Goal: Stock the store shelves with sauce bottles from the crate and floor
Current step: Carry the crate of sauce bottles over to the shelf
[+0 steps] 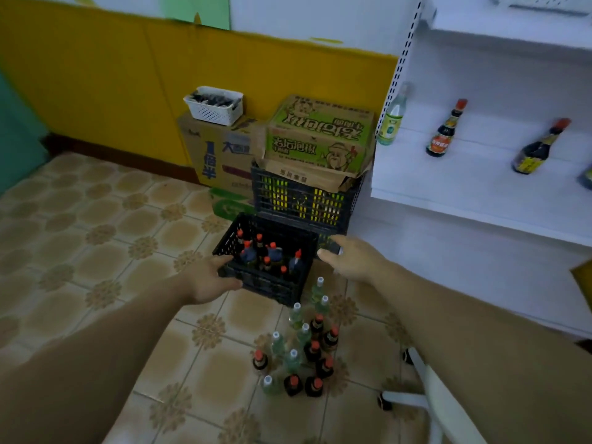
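Note:
A black plastic crate [272, 288] stands on the tiled floor and holds several dark sauce bottles with red caps [267, 253]. My left hand [209, 278] lies against the crate's near left corner with fingers stretched out. My right hand [350, 259] hovers open just right of the crate's far right corner. In front of the crate, several dark and clear bottles [304, 347] stand in a cluster on the floor. On the white shelf [464, 187] at the right stand a clear bottle [392, 118] and two dark sauce bottles [445, 129] [539, 147].
Behind the crate a larger black crate [304, 200] carries a green carton [320, 136]. Left of it sits a cardboard box [221, 155] with a white basket [214, 105] on top. A white chair base [426, 389] is at the lower right.

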Motion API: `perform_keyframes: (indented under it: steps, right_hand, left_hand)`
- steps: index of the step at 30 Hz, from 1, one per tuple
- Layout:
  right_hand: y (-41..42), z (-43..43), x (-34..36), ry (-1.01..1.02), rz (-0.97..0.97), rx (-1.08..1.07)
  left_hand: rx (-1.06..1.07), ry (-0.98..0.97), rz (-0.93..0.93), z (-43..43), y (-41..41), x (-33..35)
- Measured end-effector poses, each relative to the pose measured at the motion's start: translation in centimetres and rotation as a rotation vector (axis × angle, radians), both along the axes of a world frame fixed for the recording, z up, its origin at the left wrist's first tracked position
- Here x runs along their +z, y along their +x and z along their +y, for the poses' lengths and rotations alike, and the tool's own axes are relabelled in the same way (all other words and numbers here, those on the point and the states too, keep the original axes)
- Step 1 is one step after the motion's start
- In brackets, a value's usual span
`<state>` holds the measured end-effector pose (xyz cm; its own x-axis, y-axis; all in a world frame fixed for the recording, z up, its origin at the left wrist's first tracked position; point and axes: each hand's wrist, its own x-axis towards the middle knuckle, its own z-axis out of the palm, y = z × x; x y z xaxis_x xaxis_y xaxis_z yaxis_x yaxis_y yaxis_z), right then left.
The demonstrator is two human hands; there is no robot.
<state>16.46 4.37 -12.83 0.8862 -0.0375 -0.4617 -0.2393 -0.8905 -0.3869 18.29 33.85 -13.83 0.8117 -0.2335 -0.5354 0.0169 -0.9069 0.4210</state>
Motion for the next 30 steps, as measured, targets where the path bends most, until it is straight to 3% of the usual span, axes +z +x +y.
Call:
perform_keyframes:
  steps: [8,13,17,24,30]
  right_hand:
    - [9.1,5.1,-4.4,0.023,0.032,-0.238]
    - [14.5,10.3,-7.9,0.09,0.073,-0.469]
    - [18.7,12.3,-10.3,0.103,0.11,-0.514]
    - [26.5,9.7,-16.7,0.058,0.095,-0.488]
    - [34.3,4.8,-28.4,0.104,0.187,-0.587]
  left_hand:
    - [-0.101,0.076,-0.023,7.8,14.5,-4.7]
    - [-0.22,0.08,0.055,13.4,24.1,-8.2]
    - [-0.267,0.125,0.096,15.0,30.6,-10.9]
    - [-0.284,0.166,0.171,13.5,39.8,-19.2]
    - [-0.198,0.169,0.211,10.1,47.0,-30.1]
